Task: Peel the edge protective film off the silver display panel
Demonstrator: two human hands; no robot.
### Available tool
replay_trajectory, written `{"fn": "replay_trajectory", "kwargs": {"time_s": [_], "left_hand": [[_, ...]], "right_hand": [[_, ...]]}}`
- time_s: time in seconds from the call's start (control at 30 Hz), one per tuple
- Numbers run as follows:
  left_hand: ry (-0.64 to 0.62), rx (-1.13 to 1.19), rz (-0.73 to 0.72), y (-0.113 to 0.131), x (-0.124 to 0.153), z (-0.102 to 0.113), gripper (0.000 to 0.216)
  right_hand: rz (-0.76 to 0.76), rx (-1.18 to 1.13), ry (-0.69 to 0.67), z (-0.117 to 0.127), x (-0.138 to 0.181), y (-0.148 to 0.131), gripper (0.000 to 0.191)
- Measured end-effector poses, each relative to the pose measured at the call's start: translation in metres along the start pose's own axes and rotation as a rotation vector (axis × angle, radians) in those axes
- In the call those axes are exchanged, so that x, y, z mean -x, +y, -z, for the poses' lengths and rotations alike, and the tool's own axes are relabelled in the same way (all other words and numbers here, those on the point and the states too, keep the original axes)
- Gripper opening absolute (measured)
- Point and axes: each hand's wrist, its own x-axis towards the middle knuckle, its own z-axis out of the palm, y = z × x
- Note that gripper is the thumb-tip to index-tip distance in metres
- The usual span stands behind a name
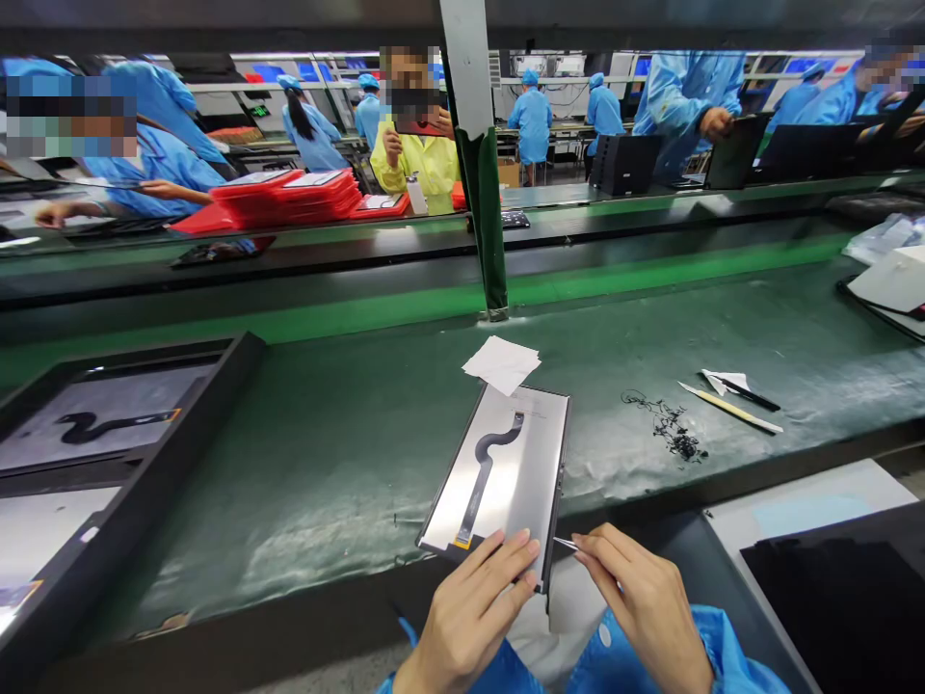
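Observation:
A silver display panel (506, 463) with a black flex cable (486, 467) running down its back lies on the green mat (325, 453), its near end over the bench edge. My left hand (469, 607) presses its fingers on the panel's near corner and holds it steady. My right hand (643, 598) pinches a thin metal tool, perhaps tweezers (566, 544), with its tip at the panel's right edge. A small white cloth or paper (502, 362) rests by the panel's far end.
A black tray (145, 463) with similar panels stands at the left. Black scraps (669, 424), a pale stick (729, 407) and a black pen-like tool (744, 390) lie to the right. A pole (481, 193) rises behind. Other workers in blue coats work beyond the conveyor.

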Motion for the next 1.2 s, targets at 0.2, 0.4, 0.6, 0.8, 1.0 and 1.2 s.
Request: {"fn": "replay_trajectory", "kwargs": {"time_s": [0.2,0.4,0.6,0.8,1.0,1.2], "left_hand": [[-0.002,-0.012,-0.005,0.0,-0.001,0.0,0.02],[0.011,-0.006,-0.008,-0.001,-0.001,-0.001,0.018],[0.01,0.006,0.015,0.0,0.0,-0.002,0.018],[0.019,0.009,0.025,0.001,-0.003,0.0,0.018],[0.024,0.001,0.029,0.001,-0.006,0.0,0.017],[0.013,0.023,0.063,0.001,-0.003,-0.001,0.015]], "right_hand": [[-0.105,-0.157,-0.054,0.0,-0.002,0.002,0.033],[-0.327,-0.367,-0.23,0.003,-0.01,0.01,0.036],[-0.513,-0.564,-0.32,0.002,-0.014,0.015,0.034],[-0.61,-0.745,-0.35,0.001,-0.013,0.015,0.035],[-0.658,-0.823,-0.393,0.003,-0.014,0.014,0.041],[-0.658,-0.882,-0.448,0.003,-0.007,0.017,0.042]]}}
